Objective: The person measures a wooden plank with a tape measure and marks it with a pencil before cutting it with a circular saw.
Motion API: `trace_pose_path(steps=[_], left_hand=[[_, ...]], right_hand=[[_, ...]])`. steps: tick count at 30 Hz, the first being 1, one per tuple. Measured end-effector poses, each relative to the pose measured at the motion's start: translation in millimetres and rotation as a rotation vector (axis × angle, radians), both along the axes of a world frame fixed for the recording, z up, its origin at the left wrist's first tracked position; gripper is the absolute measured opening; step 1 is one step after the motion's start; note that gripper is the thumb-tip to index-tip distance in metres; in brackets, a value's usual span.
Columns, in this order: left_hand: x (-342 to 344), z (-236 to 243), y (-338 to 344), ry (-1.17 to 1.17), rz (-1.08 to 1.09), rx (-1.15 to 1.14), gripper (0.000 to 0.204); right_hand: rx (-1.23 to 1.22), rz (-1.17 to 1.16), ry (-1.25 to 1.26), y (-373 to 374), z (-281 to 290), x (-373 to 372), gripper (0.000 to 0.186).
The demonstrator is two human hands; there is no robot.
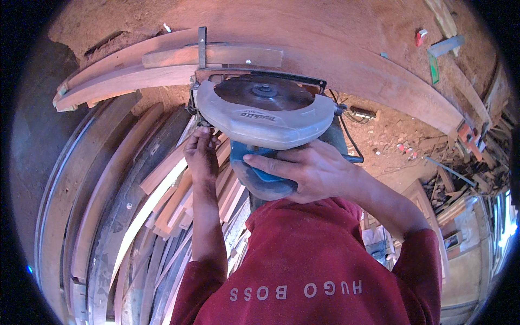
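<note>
A circular saw with a pale blade guard, dark disc and blue body sits at the edge of curved wooden boards. My right hand is wrapped over its blue body, index finger stretched along it. My left hand has its fingertips pinched at small metal fittings on the saw's left side; exactly what they hold is hidden. A dark metal bar stands across a short wooden strip on the boards, just beyond the saw.
Curved timber planks are stacked at the lower left. Wood offcuts lie heaped at the right. Small red-and-white objects and a green-and-grey square lie at the upper right. Sawdust covers the ground.
</note>
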State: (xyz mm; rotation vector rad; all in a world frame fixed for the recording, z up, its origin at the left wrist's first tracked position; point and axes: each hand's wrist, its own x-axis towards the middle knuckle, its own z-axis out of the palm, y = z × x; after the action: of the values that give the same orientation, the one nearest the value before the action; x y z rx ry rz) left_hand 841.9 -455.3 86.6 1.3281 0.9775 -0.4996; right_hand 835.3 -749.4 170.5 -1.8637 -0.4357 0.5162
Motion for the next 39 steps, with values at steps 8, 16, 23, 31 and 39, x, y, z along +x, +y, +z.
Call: trace_pose_path(steps=[8,16,23,31,39], left_hand=[[4,-1,4,-0.003,0.010,-0.018,0.006],[-1,-6,10,0.020,-0.003,-0.023,0.007],[-2,-7,10,0.015,0.006,-0.021,0.008],[2,-2,2,0.022,0.035,-0.006,0.008],[4,0,-2,0.009,0.000,0.015,0.008]], right_hand=[[0.005,0.008,0.051,2,1,0,0.080],[0.002,0.009,0.022,2,0,-1,0.082],[0.005,0.009,0.031,1,1,0,0.081],[-0.001,-0.006,0.025,3,2,-1,0.078],[0.005,-0.009,0.030,3,0,-2,0.080]])
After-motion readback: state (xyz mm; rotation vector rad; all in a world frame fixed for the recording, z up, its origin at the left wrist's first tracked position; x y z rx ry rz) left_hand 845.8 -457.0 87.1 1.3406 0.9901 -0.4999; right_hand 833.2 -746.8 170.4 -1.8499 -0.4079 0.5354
